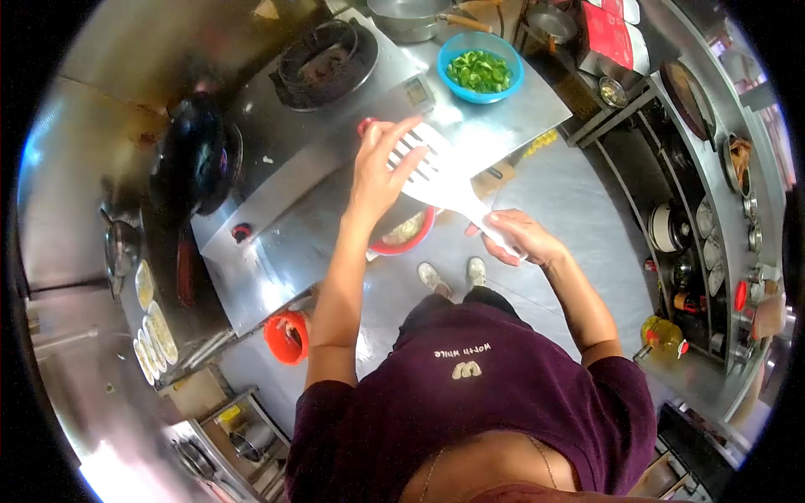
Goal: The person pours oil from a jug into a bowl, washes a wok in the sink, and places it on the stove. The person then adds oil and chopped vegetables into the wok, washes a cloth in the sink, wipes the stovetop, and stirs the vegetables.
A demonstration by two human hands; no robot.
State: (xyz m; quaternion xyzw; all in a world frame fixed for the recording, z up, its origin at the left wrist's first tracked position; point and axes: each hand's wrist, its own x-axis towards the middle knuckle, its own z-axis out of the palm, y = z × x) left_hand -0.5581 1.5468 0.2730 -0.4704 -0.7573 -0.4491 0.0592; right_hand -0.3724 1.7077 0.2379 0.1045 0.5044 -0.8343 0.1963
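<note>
A white slotted spatula point(457, 193) slants across the middle of the head view, bright with glare. My right hand point(524, 235) is closed round the end of its handle. At the slotted head, my left hand point(379, 172) has its fingers stretched out and apart over the edge; whether they press on it I cannot tell. Behind the spatula, a blue bowl of chopped green vegetables point(480, 71) stands on the steel counter point(537, 109). Below the spatula, a red basin point(407, 239) with pale contents is partly hidden by the counter edge.
A burner point(327, 67) is set in the counter, with a dark wok point(189, 155) at left. An orange-red bucket point(287, 337) stands by the counter's foot. Steel shelving point(637, 159) with pots runs along the right. A yellow oil jug point(661, 334) stands low at right.
</note>
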